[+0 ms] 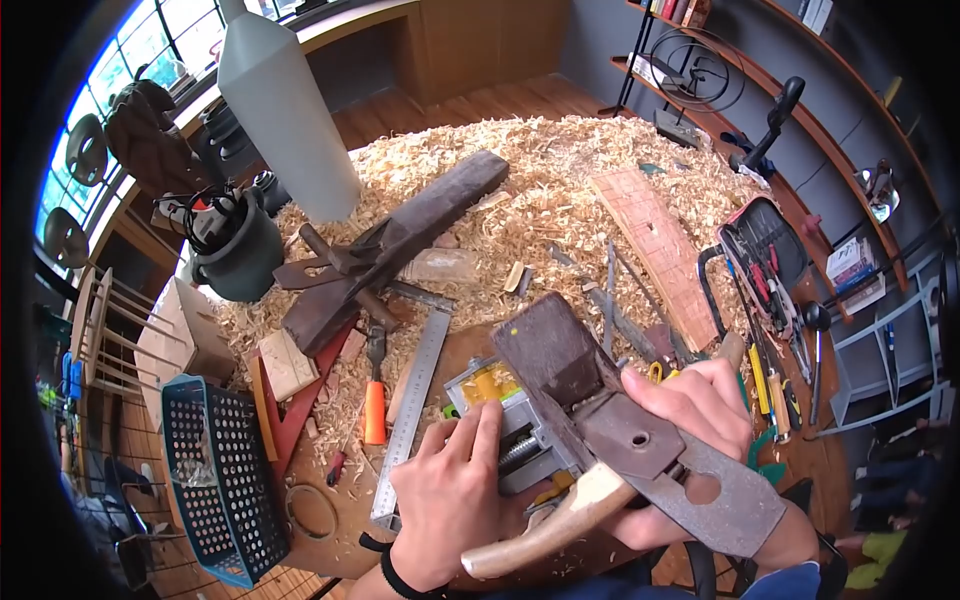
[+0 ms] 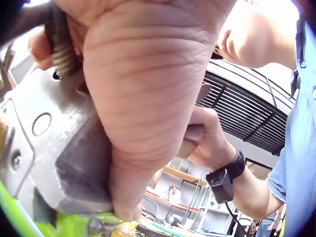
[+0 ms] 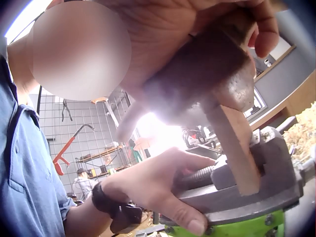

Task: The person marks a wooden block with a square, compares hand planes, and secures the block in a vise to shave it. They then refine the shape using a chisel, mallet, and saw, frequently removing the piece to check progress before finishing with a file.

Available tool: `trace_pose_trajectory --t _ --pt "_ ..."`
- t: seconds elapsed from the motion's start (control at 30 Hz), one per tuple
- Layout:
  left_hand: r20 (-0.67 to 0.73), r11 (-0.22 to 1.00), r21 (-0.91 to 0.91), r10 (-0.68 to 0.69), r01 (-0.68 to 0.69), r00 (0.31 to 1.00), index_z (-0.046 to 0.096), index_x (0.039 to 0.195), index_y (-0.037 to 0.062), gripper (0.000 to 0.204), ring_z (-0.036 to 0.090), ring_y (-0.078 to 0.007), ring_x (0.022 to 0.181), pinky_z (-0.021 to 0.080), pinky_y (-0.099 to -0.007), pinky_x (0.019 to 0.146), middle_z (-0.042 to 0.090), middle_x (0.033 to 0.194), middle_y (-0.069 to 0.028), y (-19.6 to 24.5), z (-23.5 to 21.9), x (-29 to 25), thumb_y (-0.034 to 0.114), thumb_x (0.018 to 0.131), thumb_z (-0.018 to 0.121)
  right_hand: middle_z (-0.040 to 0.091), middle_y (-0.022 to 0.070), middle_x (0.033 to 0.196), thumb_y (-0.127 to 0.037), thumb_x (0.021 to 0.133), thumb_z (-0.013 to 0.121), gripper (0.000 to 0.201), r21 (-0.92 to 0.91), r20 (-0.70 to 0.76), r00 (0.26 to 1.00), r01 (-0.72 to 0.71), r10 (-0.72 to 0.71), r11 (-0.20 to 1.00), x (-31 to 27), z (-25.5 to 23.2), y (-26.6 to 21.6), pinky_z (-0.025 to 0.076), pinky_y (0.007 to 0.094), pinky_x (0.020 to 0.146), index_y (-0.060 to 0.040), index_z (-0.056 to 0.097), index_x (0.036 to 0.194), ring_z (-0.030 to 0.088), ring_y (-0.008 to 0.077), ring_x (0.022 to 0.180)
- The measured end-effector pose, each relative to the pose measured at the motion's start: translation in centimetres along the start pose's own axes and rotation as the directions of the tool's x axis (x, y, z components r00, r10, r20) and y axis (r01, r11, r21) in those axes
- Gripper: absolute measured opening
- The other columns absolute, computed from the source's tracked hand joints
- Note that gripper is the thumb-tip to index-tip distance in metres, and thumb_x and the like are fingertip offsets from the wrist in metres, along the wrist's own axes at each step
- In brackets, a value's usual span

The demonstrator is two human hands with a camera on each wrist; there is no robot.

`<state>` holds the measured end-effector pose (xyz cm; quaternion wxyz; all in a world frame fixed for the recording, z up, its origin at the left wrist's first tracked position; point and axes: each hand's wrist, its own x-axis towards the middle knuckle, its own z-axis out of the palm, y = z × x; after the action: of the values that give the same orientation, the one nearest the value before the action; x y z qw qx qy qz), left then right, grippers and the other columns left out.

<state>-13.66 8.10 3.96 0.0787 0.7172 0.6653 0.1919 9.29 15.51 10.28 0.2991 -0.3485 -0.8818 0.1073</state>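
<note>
A dark wooden hand plane (image 1: 548, 350), with a metal blade (image 1: 730, 508) and a pale wooden handle (image 1: 555, 520), is tilted above a grey and green vise (image 1: 545, 440). My right hand (image 1: 700, 405) grips the plane's body, fingers and thumb on opposite sides. Across the vise rests my left hand (image 1: 445, 495), its fingers extended toward a yellow piece (image 1: 490, 383). In the right wrist view, the left hand (image 3: 153, 185) lies beside the vise's screw, thumb on the near edge. A wooden piece (image 3: 239, 148) stands at the vise (image 3: 247, 197); the plane partly hides it.
Wood shavings (image 1: 480, 150) cover the table's far side. Another plane (image 1: 440, 210), a steel ruler (image 1: 415, 410) and an orange-handled chisel (image 1: 375, 410) lie left of the vise. A teal basket (image 1: 225, 480) stands at the left edge; a board (image 1: 655, 250) and several tools lie to the right.
</note>
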Motion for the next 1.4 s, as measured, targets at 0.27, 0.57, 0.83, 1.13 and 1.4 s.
trace_pose_trajectory --t 0.27,0.57,0.83,1.13,1.4 --pt "-0.009 0.999 0.04 0.02 -0.019 1.0 0.068 0.135 0.0008 0.091 0.077 -0.0295 0.093 0.062 -0.0381 0.073 0.079 0.113 -0.0102 -0.5 0.3 -0.2 0.05 0.064 0.097 0.073 0.0148 0.125 -0.041 0.068 0.09 0.078 0.056 -0.015 0.99 0.142 -0.142 0.988 2.5 1.7 3.0 0.052 0.0429 0.09 0.0009 0.072 0.132 0.068 0.0262 0.097" --pt "0.006 0.997 -0.042 0.063 -0.062 0.998 0.066 0.143 0.0014 0.09 0.071 -0.0314 0.11 0.058 -0.042 0.089 0.072 0.125 -0.014 -0.1 -1.9 -0.6 0.04 0.067 0.094 0.063 0.0132 0.135 -0.073 0.084 0.073 0.093 0.958 0.273 0.887 -0.212 0.372 -0.195 -2.1 -1.3 4.4 0.049 0.0362 0.072 -0.01 0.058 0.15 0.057 0.0294 0.109" --pt "-0.011 0.993 0.008 0.119 -0.119 0.993 0.07 0.131 0.0005 0.076 0.069 -0.0331 0.097 0.058 -0.0464 0.077 0.066 0.108 -0.0132 -0.4 -1.5 -1.0 0.042 0.071 0.089 0.065 0.0188 0.134 -0.076 0.089 0.065 0.092 0.801 0.325 0.896 -0.09 0.302 -0.592 -4.0 -2.4 2.3 0.048 0.0362 0.075 -0.004 0.06 0.146 0.056 0.0315 0.109" --pt "-0.026 0.987 0.137 -0.076 0.079 0.997 0.062 0.133 -0.004 0.086 0.074 -0.0338 0.097 0.059 -0.0419 0.068 0.068 0.11 -0.0165 5.2 -1.4 -2.2 0.056 0.077 0.089 0.057 0.0231 0.112 -0.081 0.093 0.061 0.095 0.756 0.406 0.808 -0.035 0.427 -0.653 -4.8 -3.5 0.2 0.05 0.0283 0.068 -0.0014 0.058 0.146 0.048 0.0292 0.106" --pt "-0.464 0.822 -0.108 0.456 -0.559 0.76 0.069 0.148 0.0064 0.07 0.056 -0.0309 0.104 0.052 -0.0407 0.085 0.059 0.124 -0.0202 7.6 -5.1 1.2 0.032 0.085 0.087 0.07 0.0176 0.128 -0.077 0.096 0.056 0.089 0.742 0.435 0.807 -0.071 0.398 -0.667 -6.1 -2.9 -0.9 0.052 0.0354 0.073 -0.0042 0.061 0.147 0.063 0.0329 0.105"
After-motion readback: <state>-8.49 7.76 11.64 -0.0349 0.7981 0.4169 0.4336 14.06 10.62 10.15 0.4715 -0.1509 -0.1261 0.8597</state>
